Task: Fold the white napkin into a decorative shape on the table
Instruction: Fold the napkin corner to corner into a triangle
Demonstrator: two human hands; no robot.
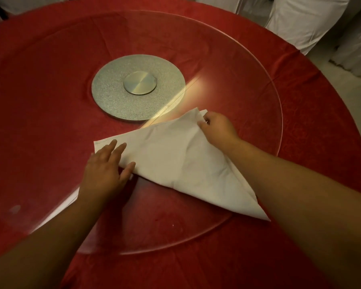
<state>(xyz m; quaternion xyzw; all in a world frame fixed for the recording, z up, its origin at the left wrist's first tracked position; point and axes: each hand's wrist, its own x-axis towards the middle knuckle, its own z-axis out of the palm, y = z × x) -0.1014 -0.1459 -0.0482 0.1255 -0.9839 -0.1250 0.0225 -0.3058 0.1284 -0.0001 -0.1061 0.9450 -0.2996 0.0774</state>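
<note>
Low right, the right forearm hides the white napkin (pixel 175 157)'s lower edge. Mid-frame, the left hand (pixel 106 170) lies spread on its left corner; the right hand (pixel 218 127) pinches the far corners. Beyond, bare glass turntable (pixel 258 84).

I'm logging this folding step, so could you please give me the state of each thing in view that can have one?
white napkin: folded into a triangle, lying flat on the glass turntable, far corner lifted.
left hand: open, pressing flat on the napkin's left corner.
right hand: pinching the napkin's far corner.
glass turntable: bare apart from the napkin.
red tablecloth: spread over the table, slightly wrinkled.
</note>
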